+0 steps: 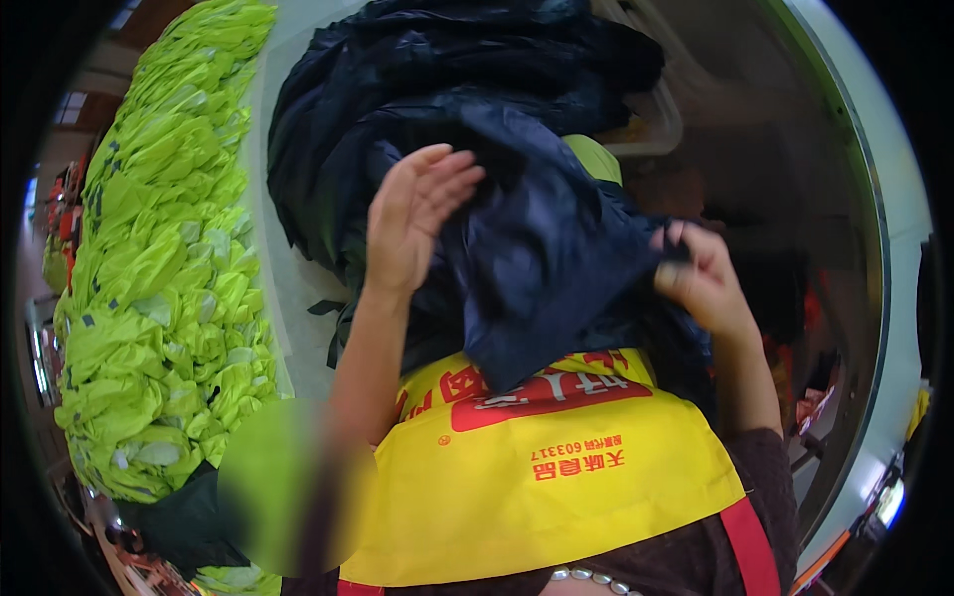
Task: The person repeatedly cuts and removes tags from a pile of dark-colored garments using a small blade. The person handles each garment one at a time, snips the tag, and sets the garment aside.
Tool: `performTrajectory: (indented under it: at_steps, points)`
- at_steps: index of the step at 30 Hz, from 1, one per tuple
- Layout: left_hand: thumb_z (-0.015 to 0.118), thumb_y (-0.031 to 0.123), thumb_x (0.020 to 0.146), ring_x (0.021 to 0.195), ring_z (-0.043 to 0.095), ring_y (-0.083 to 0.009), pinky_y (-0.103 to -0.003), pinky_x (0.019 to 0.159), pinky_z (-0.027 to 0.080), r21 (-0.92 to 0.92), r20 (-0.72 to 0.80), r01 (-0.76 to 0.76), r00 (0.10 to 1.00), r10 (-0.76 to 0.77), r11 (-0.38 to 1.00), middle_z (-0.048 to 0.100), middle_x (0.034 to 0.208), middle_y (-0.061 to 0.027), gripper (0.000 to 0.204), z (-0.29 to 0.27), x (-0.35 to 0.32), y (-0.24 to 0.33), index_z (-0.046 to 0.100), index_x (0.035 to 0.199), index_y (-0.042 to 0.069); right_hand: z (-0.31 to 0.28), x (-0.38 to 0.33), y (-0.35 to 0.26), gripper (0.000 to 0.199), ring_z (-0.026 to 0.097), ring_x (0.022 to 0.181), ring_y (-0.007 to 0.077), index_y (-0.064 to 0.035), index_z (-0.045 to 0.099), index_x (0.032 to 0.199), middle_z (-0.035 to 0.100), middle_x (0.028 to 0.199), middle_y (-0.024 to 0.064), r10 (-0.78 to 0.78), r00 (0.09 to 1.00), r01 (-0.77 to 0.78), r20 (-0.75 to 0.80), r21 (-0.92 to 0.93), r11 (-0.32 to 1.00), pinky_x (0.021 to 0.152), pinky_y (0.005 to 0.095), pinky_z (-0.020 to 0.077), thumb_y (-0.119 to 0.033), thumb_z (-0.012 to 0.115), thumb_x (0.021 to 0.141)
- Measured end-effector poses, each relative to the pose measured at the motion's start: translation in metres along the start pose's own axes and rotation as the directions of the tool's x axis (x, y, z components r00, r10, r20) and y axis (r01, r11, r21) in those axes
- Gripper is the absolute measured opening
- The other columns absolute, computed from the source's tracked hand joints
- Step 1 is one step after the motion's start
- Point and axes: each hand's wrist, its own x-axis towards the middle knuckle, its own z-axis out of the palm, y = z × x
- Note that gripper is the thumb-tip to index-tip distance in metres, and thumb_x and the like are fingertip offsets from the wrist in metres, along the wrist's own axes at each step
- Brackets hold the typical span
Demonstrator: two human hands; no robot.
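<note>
A dark navy garment (pixel 537 238) of thin, shiny fabric spreads in front of me, with its near corner hanging over my yellow apron (pixel 547 497). At its right edge, my right hand (pixel 701 273) pinches the fabric between thumb and fingers. My left hand (pixel 412 214) is raised over the left part of the cloth, its fingers stretched out and nothing in them. Whether that hand touches the fabric is hard to tell. Behind lies a heap of more dark fabric (pixel 447 50). A light green piece (pixel 594 157) shows beyond the garment.
To the left, a long pile of bright yellow-green garments (pixel 169 258) runs beside the pale table surface (pixel 288 298). A translucent plastic bin (pixel 666 129) stands at the back right. A pale curved edge (pixel 894 199) borders the right side.
</note>
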Motion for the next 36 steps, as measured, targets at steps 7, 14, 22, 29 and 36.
performTrajectory:
  at_steps: [7, 14, 22, 29, 36]
  points:
    - [0.081, 0.061, 0.044, 0.134, 0.026, -0.0328, -0.041, 0.111, 0.019, 0.764, 0.456, -0.493, 0.869, 0.191, 0.417, 0.028, 0.143, -0.0190, 0.129, 0.015, -0.017, 0.013, 0.020, 0.141, 0.003, -0.005, 0.034, -0.007, 0.014, 0.053, 0.041, 0.0034, -0.0092, 0.062, 0.078, 0.064, 0.065, -0.0015, 0.511, 0.804, -0.068, -0.305, 0.806, 0.588, 0.036, 0.0134, 0.0393, -0.022, 0.063, 0.085]
    - [0.070, 0.029, 0.075, 0.095, 0.057, -0.0297, -0.036, 0.089, 0.040, 0.796, 0.468, -0.443, 0.882, 0.046, 0.413, 0.060, 0.093, -0.0159, 0.043, 0.052, 0.062, -0.024, 0.059, 0.103, -0.001, -0.039, 0.021, 0.039, 0.012, 0.048, 0.042, 0.0008, -0.0082, 0.062, 0.087, 0.063, 0.069, -0.0035, 0.499, 0.738, 0.079, -0.454, 0.792, 0.605, 0.036, 0.0111, 0.0330, -0.020, 0.064, 0.085]
    - [0.051, 0.035, 0.091, 0.073, 0.057, -0.0142, -0.025, 0.068, 0.044, 0.580, 0.167, 0.242, 0.899, -0.404, 0.778, 0.063, 0.078, -0.0075, 0.044, 0.075, 0.084, -0.023, 0.062, 0.094, -0.007, -0.014, -0.013, 0.037, 0.047, 0.056, 0.091, 0.0089, 0.0017, 0.054, 0.119, 0.058, 0.113, 0.0083, -0.070, 0.755, 0.056, -0.652, -0.043, 0.998, 0.083, 0.0210, 0.0444, -0.011, 0.072, 0.078]
    - [0.052, 0.040, 0.090, 0.083, 0.065, -0.0180, -0.025, 0.077, 0.052, 0.341, 0.106, 0.585, 0.754, -0.649, 0.736, 0.065, 0.099, -0.0118, 0.049, 0.055, 0.089, -0.029, 0.059, 0.110, -0.004, -0.029, 0.008, 0.064, 0.054, 0.050, 0.102, 0.0143, -0.0011, 0.051, 0.121, 0.052, 0.111, 0.0072, -0.209, 0.739, -0.016, -0.641, -0.326, 0.945, 0.087, 0.0253, 0.0438, -0.011, 0.075, 0.074]
    - [0.062, 0.027, 0.085, 0.078, 0.066, -0.0215, -0.029, 0.074, 0.055, 0.031, 0.042, 0.660, 0.749, -0.661, 0.750, 0.066, 0.096, -0.0137, 0.037, 0.048, 0.109, -0.007, 0.061, 0.105, -0.004, -0.048, -0.008, 0.041, 0.012, 0.035, 0.044, 0.0015, -0.0088, 0.054, 0.087, 0.042, 0.061, -0.0069, 0.186, 0.966, -0.097, -0.178, 0.418, 0.903, 0.042, 0.0158, 0.0265, -0.012, 0.065, 0.083]
